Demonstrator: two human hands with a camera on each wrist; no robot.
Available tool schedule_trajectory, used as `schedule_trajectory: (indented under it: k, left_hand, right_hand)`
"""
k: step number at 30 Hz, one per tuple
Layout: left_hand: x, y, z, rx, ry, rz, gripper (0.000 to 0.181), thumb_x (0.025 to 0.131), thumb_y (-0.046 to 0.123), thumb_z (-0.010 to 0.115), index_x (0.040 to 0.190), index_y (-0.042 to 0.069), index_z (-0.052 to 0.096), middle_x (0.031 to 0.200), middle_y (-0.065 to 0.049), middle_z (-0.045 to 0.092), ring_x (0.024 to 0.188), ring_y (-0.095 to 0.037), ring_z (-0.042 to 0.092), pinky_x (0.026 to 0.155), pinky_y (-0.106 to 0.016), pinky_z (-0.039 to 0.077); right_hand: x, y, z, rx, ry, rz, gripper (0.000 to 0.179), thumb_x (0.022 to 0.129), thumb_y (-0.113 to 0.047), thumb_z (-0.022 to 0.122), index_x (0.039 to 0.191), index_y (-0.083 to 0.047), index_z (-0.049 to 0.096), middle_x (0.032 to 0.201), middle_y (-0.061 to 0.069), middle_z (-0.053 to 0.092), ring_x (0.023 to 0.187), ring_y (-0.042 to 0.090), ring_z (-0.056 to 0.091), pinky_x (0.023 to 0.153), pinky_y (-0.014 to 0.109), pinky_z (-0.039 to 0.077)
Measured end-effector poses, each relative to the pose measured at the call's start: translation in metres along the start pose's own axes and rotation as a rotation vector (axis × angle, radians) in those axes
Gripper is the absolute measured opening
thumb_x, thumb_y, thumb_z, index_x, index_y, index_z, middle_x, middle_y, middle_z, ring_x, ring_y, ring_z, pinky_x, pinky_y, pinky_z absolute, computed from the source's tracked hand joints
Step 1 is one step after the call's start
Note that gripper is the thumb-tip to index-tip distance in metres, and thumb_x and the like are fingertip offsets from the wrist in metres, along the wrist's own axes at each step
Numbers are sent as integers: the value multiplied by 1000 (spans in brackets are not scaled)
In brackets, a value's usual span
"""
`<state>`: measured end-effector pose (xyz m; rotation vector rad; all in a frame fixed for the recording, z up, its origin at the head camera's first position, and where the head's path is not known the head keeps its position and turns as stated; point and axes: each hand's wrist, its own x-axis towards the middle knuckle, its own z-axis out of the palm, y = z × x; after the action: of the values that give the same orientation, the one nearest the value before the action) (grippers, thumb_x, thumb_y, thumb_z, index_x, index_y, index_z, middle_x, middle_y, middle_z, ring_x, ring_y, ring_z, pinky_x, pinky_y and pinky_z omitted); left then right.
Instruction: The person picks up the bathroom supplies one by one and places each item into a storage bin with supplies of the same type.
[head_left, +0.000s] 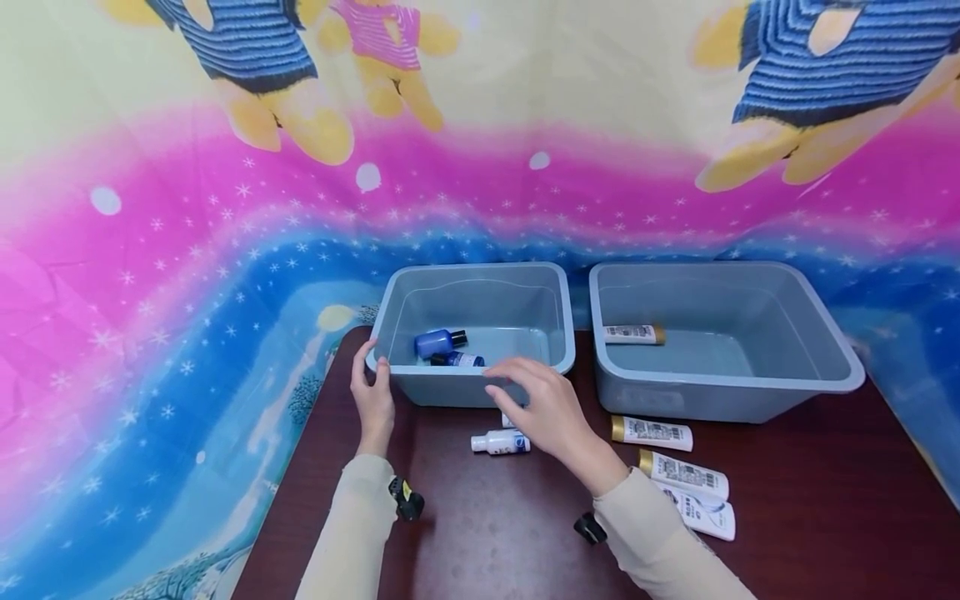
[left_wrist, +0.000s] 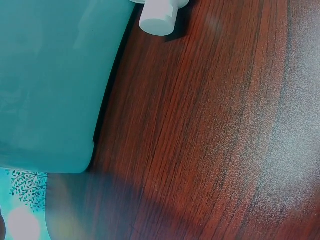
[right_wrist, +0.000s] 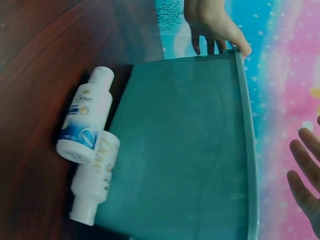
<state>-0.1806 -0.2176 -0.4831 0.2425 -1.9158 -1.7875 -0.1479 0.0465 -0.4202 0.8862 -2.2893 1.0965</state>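
Observation:
My left hand [head_left: 372,408] holds the front left corner of the left grey bin [head_left: 442,390], thumb at the front and fingers along the side. My right hand [head_left: 543,406] hovers over that bin's front edge, fingers spread and loosely bent, with nothing in them. Inside the bin lie two blue bottles, one with a black cap [head_left: 435,342] and a darker one [head_left: 459,359]. Before the bin two white Dove bottles lie on their sides: one with a blue-patterned label [right_wrist: 85,120] and another [right_wrist: 95,170] against the bin wall, mostly hidden by my right hand in the head view.
At the right stands a second grey bin [head_left: 720,404] with a white, gold-capped bottle [head_left: 632,334] inside. Several white bottles lie before it, one [head_left: 656,433] near its wall, others by my right sleeve. Behind the dark wooden table [head_left: 480,533] hangs a patterned cloth [head_left: 480,167].

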Motion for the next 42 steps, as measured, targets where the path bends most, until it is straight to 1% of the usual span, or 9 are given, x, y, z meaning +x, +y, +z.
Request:
schedule_trajectory:
  k: [5, 11, 18, 21, 27, 30, 37, 42]
  left_hand:
    - [0, 0, 0, -7, -6, -2, 39, 94, 13, 49, 133, 9, 48, 140, -2, 41, 129, -20, 32, 102, -45, 29]
    - [0, 0, -1, -20, -10, -3, 38, 94, 13, 49, 133, 10, 48, 141, -2, 40, 128, -18, 33, 102, -43, 30]
    - [-1, 0, -1, -19, -8, -10, 38, 95, 15, 49, 132, 11, 49, 140, -2, 41, 128, -18, 33, 103, -43, 30]
    - [-1, 0, -1, -20, -10, -11, 38, 95, 15, 49, 133, 12, 49, 140, -2, 41, 127, -18, 34, 103, -43, 30]
    - [-1, 1, -1, -11, -8, -3, 38, 95, 16, 49, 133, 11, 48, 140, -3, 41, 128, -19, 33, 103, -44, 29]
    - [-1, 1, -1, -3, -8, 1, 38, 95, 15, 49, 133, 11, 49, 140, -3, 41, 129, -19, 33, 103, -44, 29]
    - [-1, 1, -2, -7, -11, 7, 38, 95, 14, 49, 132, 10, 49, 139, -3, 42, 130, -18, 31, 104, -44, 28]
    - [-1, 1, -2, 8, -12, 0, 38, 95, 16, 49, 132, 11, 48, 140, -3, 41, 130, -19, 32, 104, -45, 28]
  right_hand:
    - [-12, 4, 2, -8, -14, 3, 21, 87, -28, 65, 106, -19, 68, 107, -6, 64, 103, 9, 58, 82, 31, 49]
    - [-25, 11, 5, 0, -49, 59, 21, 88, -31, 63, 106, -21, 68, 106, -8, 64, 100, 7, 58, 81, 30, 49]
    - [-37, 18, 11, -13, -42, 89, 18, 89, -31, 62, 104, -24, 68, 104, -10, 64, 97, 7, 59, 76, 30, 50]
    - [-42, 22, 13, -12, -36, 99, 18, 88, -30, 62, 105, -25, 68, 105, -11, 63, 98, 6, 59, 76, 29, 50]
    - [-53, 27, 19, 5, -28, 123, 18, 86, -26, 66, 104, -23, 68, 102, -11, 64, 98, 6, 59, 80, 30, 50]
    - [-59, 29, 23, 0, -26, 125, 19, 86, -26, 66, 103, -21, 69, 102, -11, 64, 98, 7, 59, 80, 31, 49]
    - [-71, 33, 32, -14, -19, 107, 19, 86, -26, 66, 103, -20, 69, 101, -9, 65, 95, 7, 59, 75, 31, 50]
    - [-79, 39, 40, -39, -21, 109, 19, 85, -27, 67, 103, -21, 69, 102, -8, 65, 97, 9, 60, 83, 37, 48]
